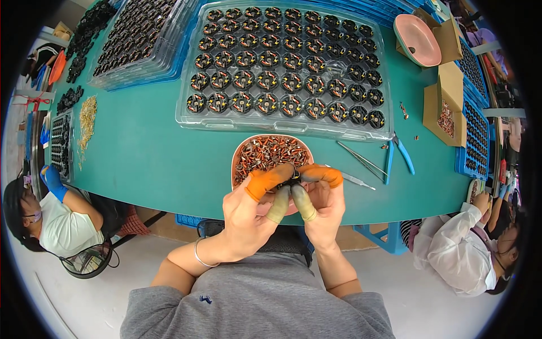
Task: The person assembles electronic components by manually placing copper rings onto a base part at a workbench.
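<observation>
My left hand (248, 206) and my right hand (322, 206) meet above the near side of a pink bowl (234, 161), their fingertips pinched together on a small round black part (293, 177). Orange and pale yellow finger covers sit on the fingers and thumbs. Most of the part is hidden by the fingertips. Small copper-brown and silvery pieces (268, 155) fill the bowl. Beyond it lies a clear plastic tray (237, 121) with rows of round black parts, each bearing red and yellow bits; one pocket toward the right holds no part.
To the right lie tweezers (364, 160), a slim metal tool (353, 179) and blue-handled pliers (402, 155). Cardboard boxes (432, 113) and a second pink bowl (418, 39) stand farther right. Stacked trays (135, 42) fill the back left. People sit at the left (70, 220) and right (460, 243).
</observation>
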`<state>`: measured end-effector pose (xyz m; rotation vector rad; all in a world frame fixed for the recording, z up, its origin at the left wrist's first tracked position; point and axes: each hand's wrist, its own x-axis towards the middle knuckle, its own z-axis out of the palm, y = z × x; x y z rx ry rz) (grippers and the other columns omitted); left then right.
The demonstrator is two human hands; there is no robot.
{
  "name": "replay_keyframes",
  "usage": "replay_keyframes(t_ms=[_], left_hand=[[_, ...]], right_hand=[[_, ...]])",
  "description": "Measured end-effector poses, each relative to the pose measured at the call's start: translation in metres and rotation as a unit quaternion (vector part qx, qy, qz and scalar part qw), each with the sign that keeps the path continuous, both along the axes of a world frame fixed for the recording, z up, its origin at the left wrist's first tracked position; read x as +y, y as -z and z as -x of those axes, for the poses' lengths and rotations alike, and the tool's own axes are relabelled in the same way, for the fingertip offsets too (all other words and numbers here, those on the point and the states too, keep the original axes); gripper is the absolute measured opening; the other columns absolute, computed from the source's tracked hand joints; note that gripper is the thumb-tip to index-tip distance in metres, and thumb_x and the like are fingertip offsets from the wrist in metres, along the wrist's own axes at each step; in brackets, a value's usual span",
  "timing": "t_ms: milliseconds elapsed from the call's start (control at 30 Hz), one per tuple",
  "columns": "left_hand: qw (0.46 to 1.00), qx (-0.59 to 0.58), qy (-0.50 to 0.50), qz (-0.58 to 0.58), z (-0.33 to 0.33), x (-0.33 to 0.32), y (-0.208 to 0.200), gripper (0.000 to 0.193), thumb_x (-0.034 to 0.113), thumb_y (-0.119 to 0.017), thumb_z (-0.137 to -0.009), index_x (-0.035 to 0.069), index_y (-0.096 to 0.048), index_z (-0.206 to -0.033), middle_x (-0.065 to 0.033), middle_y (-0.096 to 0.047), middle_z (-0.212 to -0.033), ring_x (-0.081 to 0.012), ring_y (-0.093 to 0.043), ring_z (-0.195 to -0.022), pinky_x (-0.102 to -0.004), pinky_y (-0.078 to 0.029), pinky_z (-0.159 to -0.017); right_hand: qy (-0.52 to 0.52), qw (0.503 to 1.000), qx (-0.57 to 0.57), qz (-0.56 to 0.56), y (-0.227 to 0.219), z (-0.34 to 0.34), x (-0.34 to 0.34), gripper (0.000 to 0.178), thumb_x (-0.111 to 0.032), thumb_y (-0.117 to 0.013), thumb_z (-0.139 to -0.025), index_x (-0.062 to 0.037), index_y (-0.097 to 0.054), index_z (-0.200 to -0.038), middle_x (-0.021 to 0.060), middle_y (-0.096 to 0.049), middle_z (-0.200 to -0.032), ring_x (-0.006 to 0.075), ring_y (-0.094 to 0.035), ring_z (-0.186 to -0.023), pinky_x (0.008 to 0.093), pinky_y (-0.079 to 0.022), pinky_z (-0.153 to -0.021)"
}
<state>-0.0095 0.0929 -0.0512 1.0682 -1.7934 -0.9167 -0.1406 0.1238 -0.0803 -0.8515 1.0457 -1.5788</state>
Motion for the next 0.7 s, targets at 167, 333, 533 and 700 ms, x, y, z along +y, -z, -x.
replay_keyframes(t_ms=[167, 333, 533, 700], left_hand=[[0.999, 0.030, 0.004, -0.028, -0.001, 0.000, 0.003, 0.032, -0.011, -0.062, -0.081, -0.007, -0.053, -0.111, -0.0138, -0.065, -0.104, -0.0174, -0.069, -0.079, -0.0238, -0.055, -0.064], [0.998, 0.043, 0.018, -0.034, -0.003, -0.001, -0.001, 0.028, -0.012, -0.060, -0.082, -0.007, -0.052, -0.108, -0.0151, -0.063, -0.108, -0.0189, -0.068, -0.080, -0.0257, -0.056, -0.064], [0.983, 0.120, 0.009, -0.141, -0.002, -0.003, -0.004, 0.028, -0.011, -0.058, -0.084, -0.008, -0.050, -0.111, -0.0159, -0.062, -0.110, -0.0196, -0.067, -0.087, -0.0272, -0.056, -0.070], [0.987, 0.084, 0.035, -0.135, -0.004, -0.003, -0.003, 0.029, -0.010, -0.057, -0.085, -0.007, -0.049, -0.113, -0.0160, -0.061, -0.113, -0.0195, -0.064, -0.095, -0.0288, -0.055, -0.078]], right_hand=[[0.001, 1.000, -0.009, -0.009, -0.003, 0.001, -0.003, 0.032, 0.006, -0.061, -0.084, -0.0004, -0.045, -0.111, 0.0116, -0.053, -0.109, 0.0134, -0.055, -0.086, 0.0269, -0.053, -0.072], [0.020, 0.999, 0.020, 0.019, -0.001, -0.005, 0.000, 0.034, 0.006, -0.061, -0.084, -0.0010, -0.045, -0.114, 0.0110, -0.053, -0.110, 0.0136, -0.055, -0.087, 0.0268, -0.052, -0.073], [-0.008, 0.996, -0.071, -0.061, -0.006, 0.007, -0.004, 0.033, 0.007, -0.064, -0.082, 0.0002, -0.051, -0.112, 0.0074, -0.057, -0.105, 0.0117, -0.055, -0.089, 0.0264, -0.049, -0.080], [-0.018, 0.999, -0.013, -0.047, -0.010, 0.013, -0.006, 0.030, 0.008, -0.063, -0.081, 0.0035, -0.052, -0.109, 0.0103, -0.060, -0.103, 0.0139, -0.059, -0.087, 0.0279, -0.050, -0.077]])
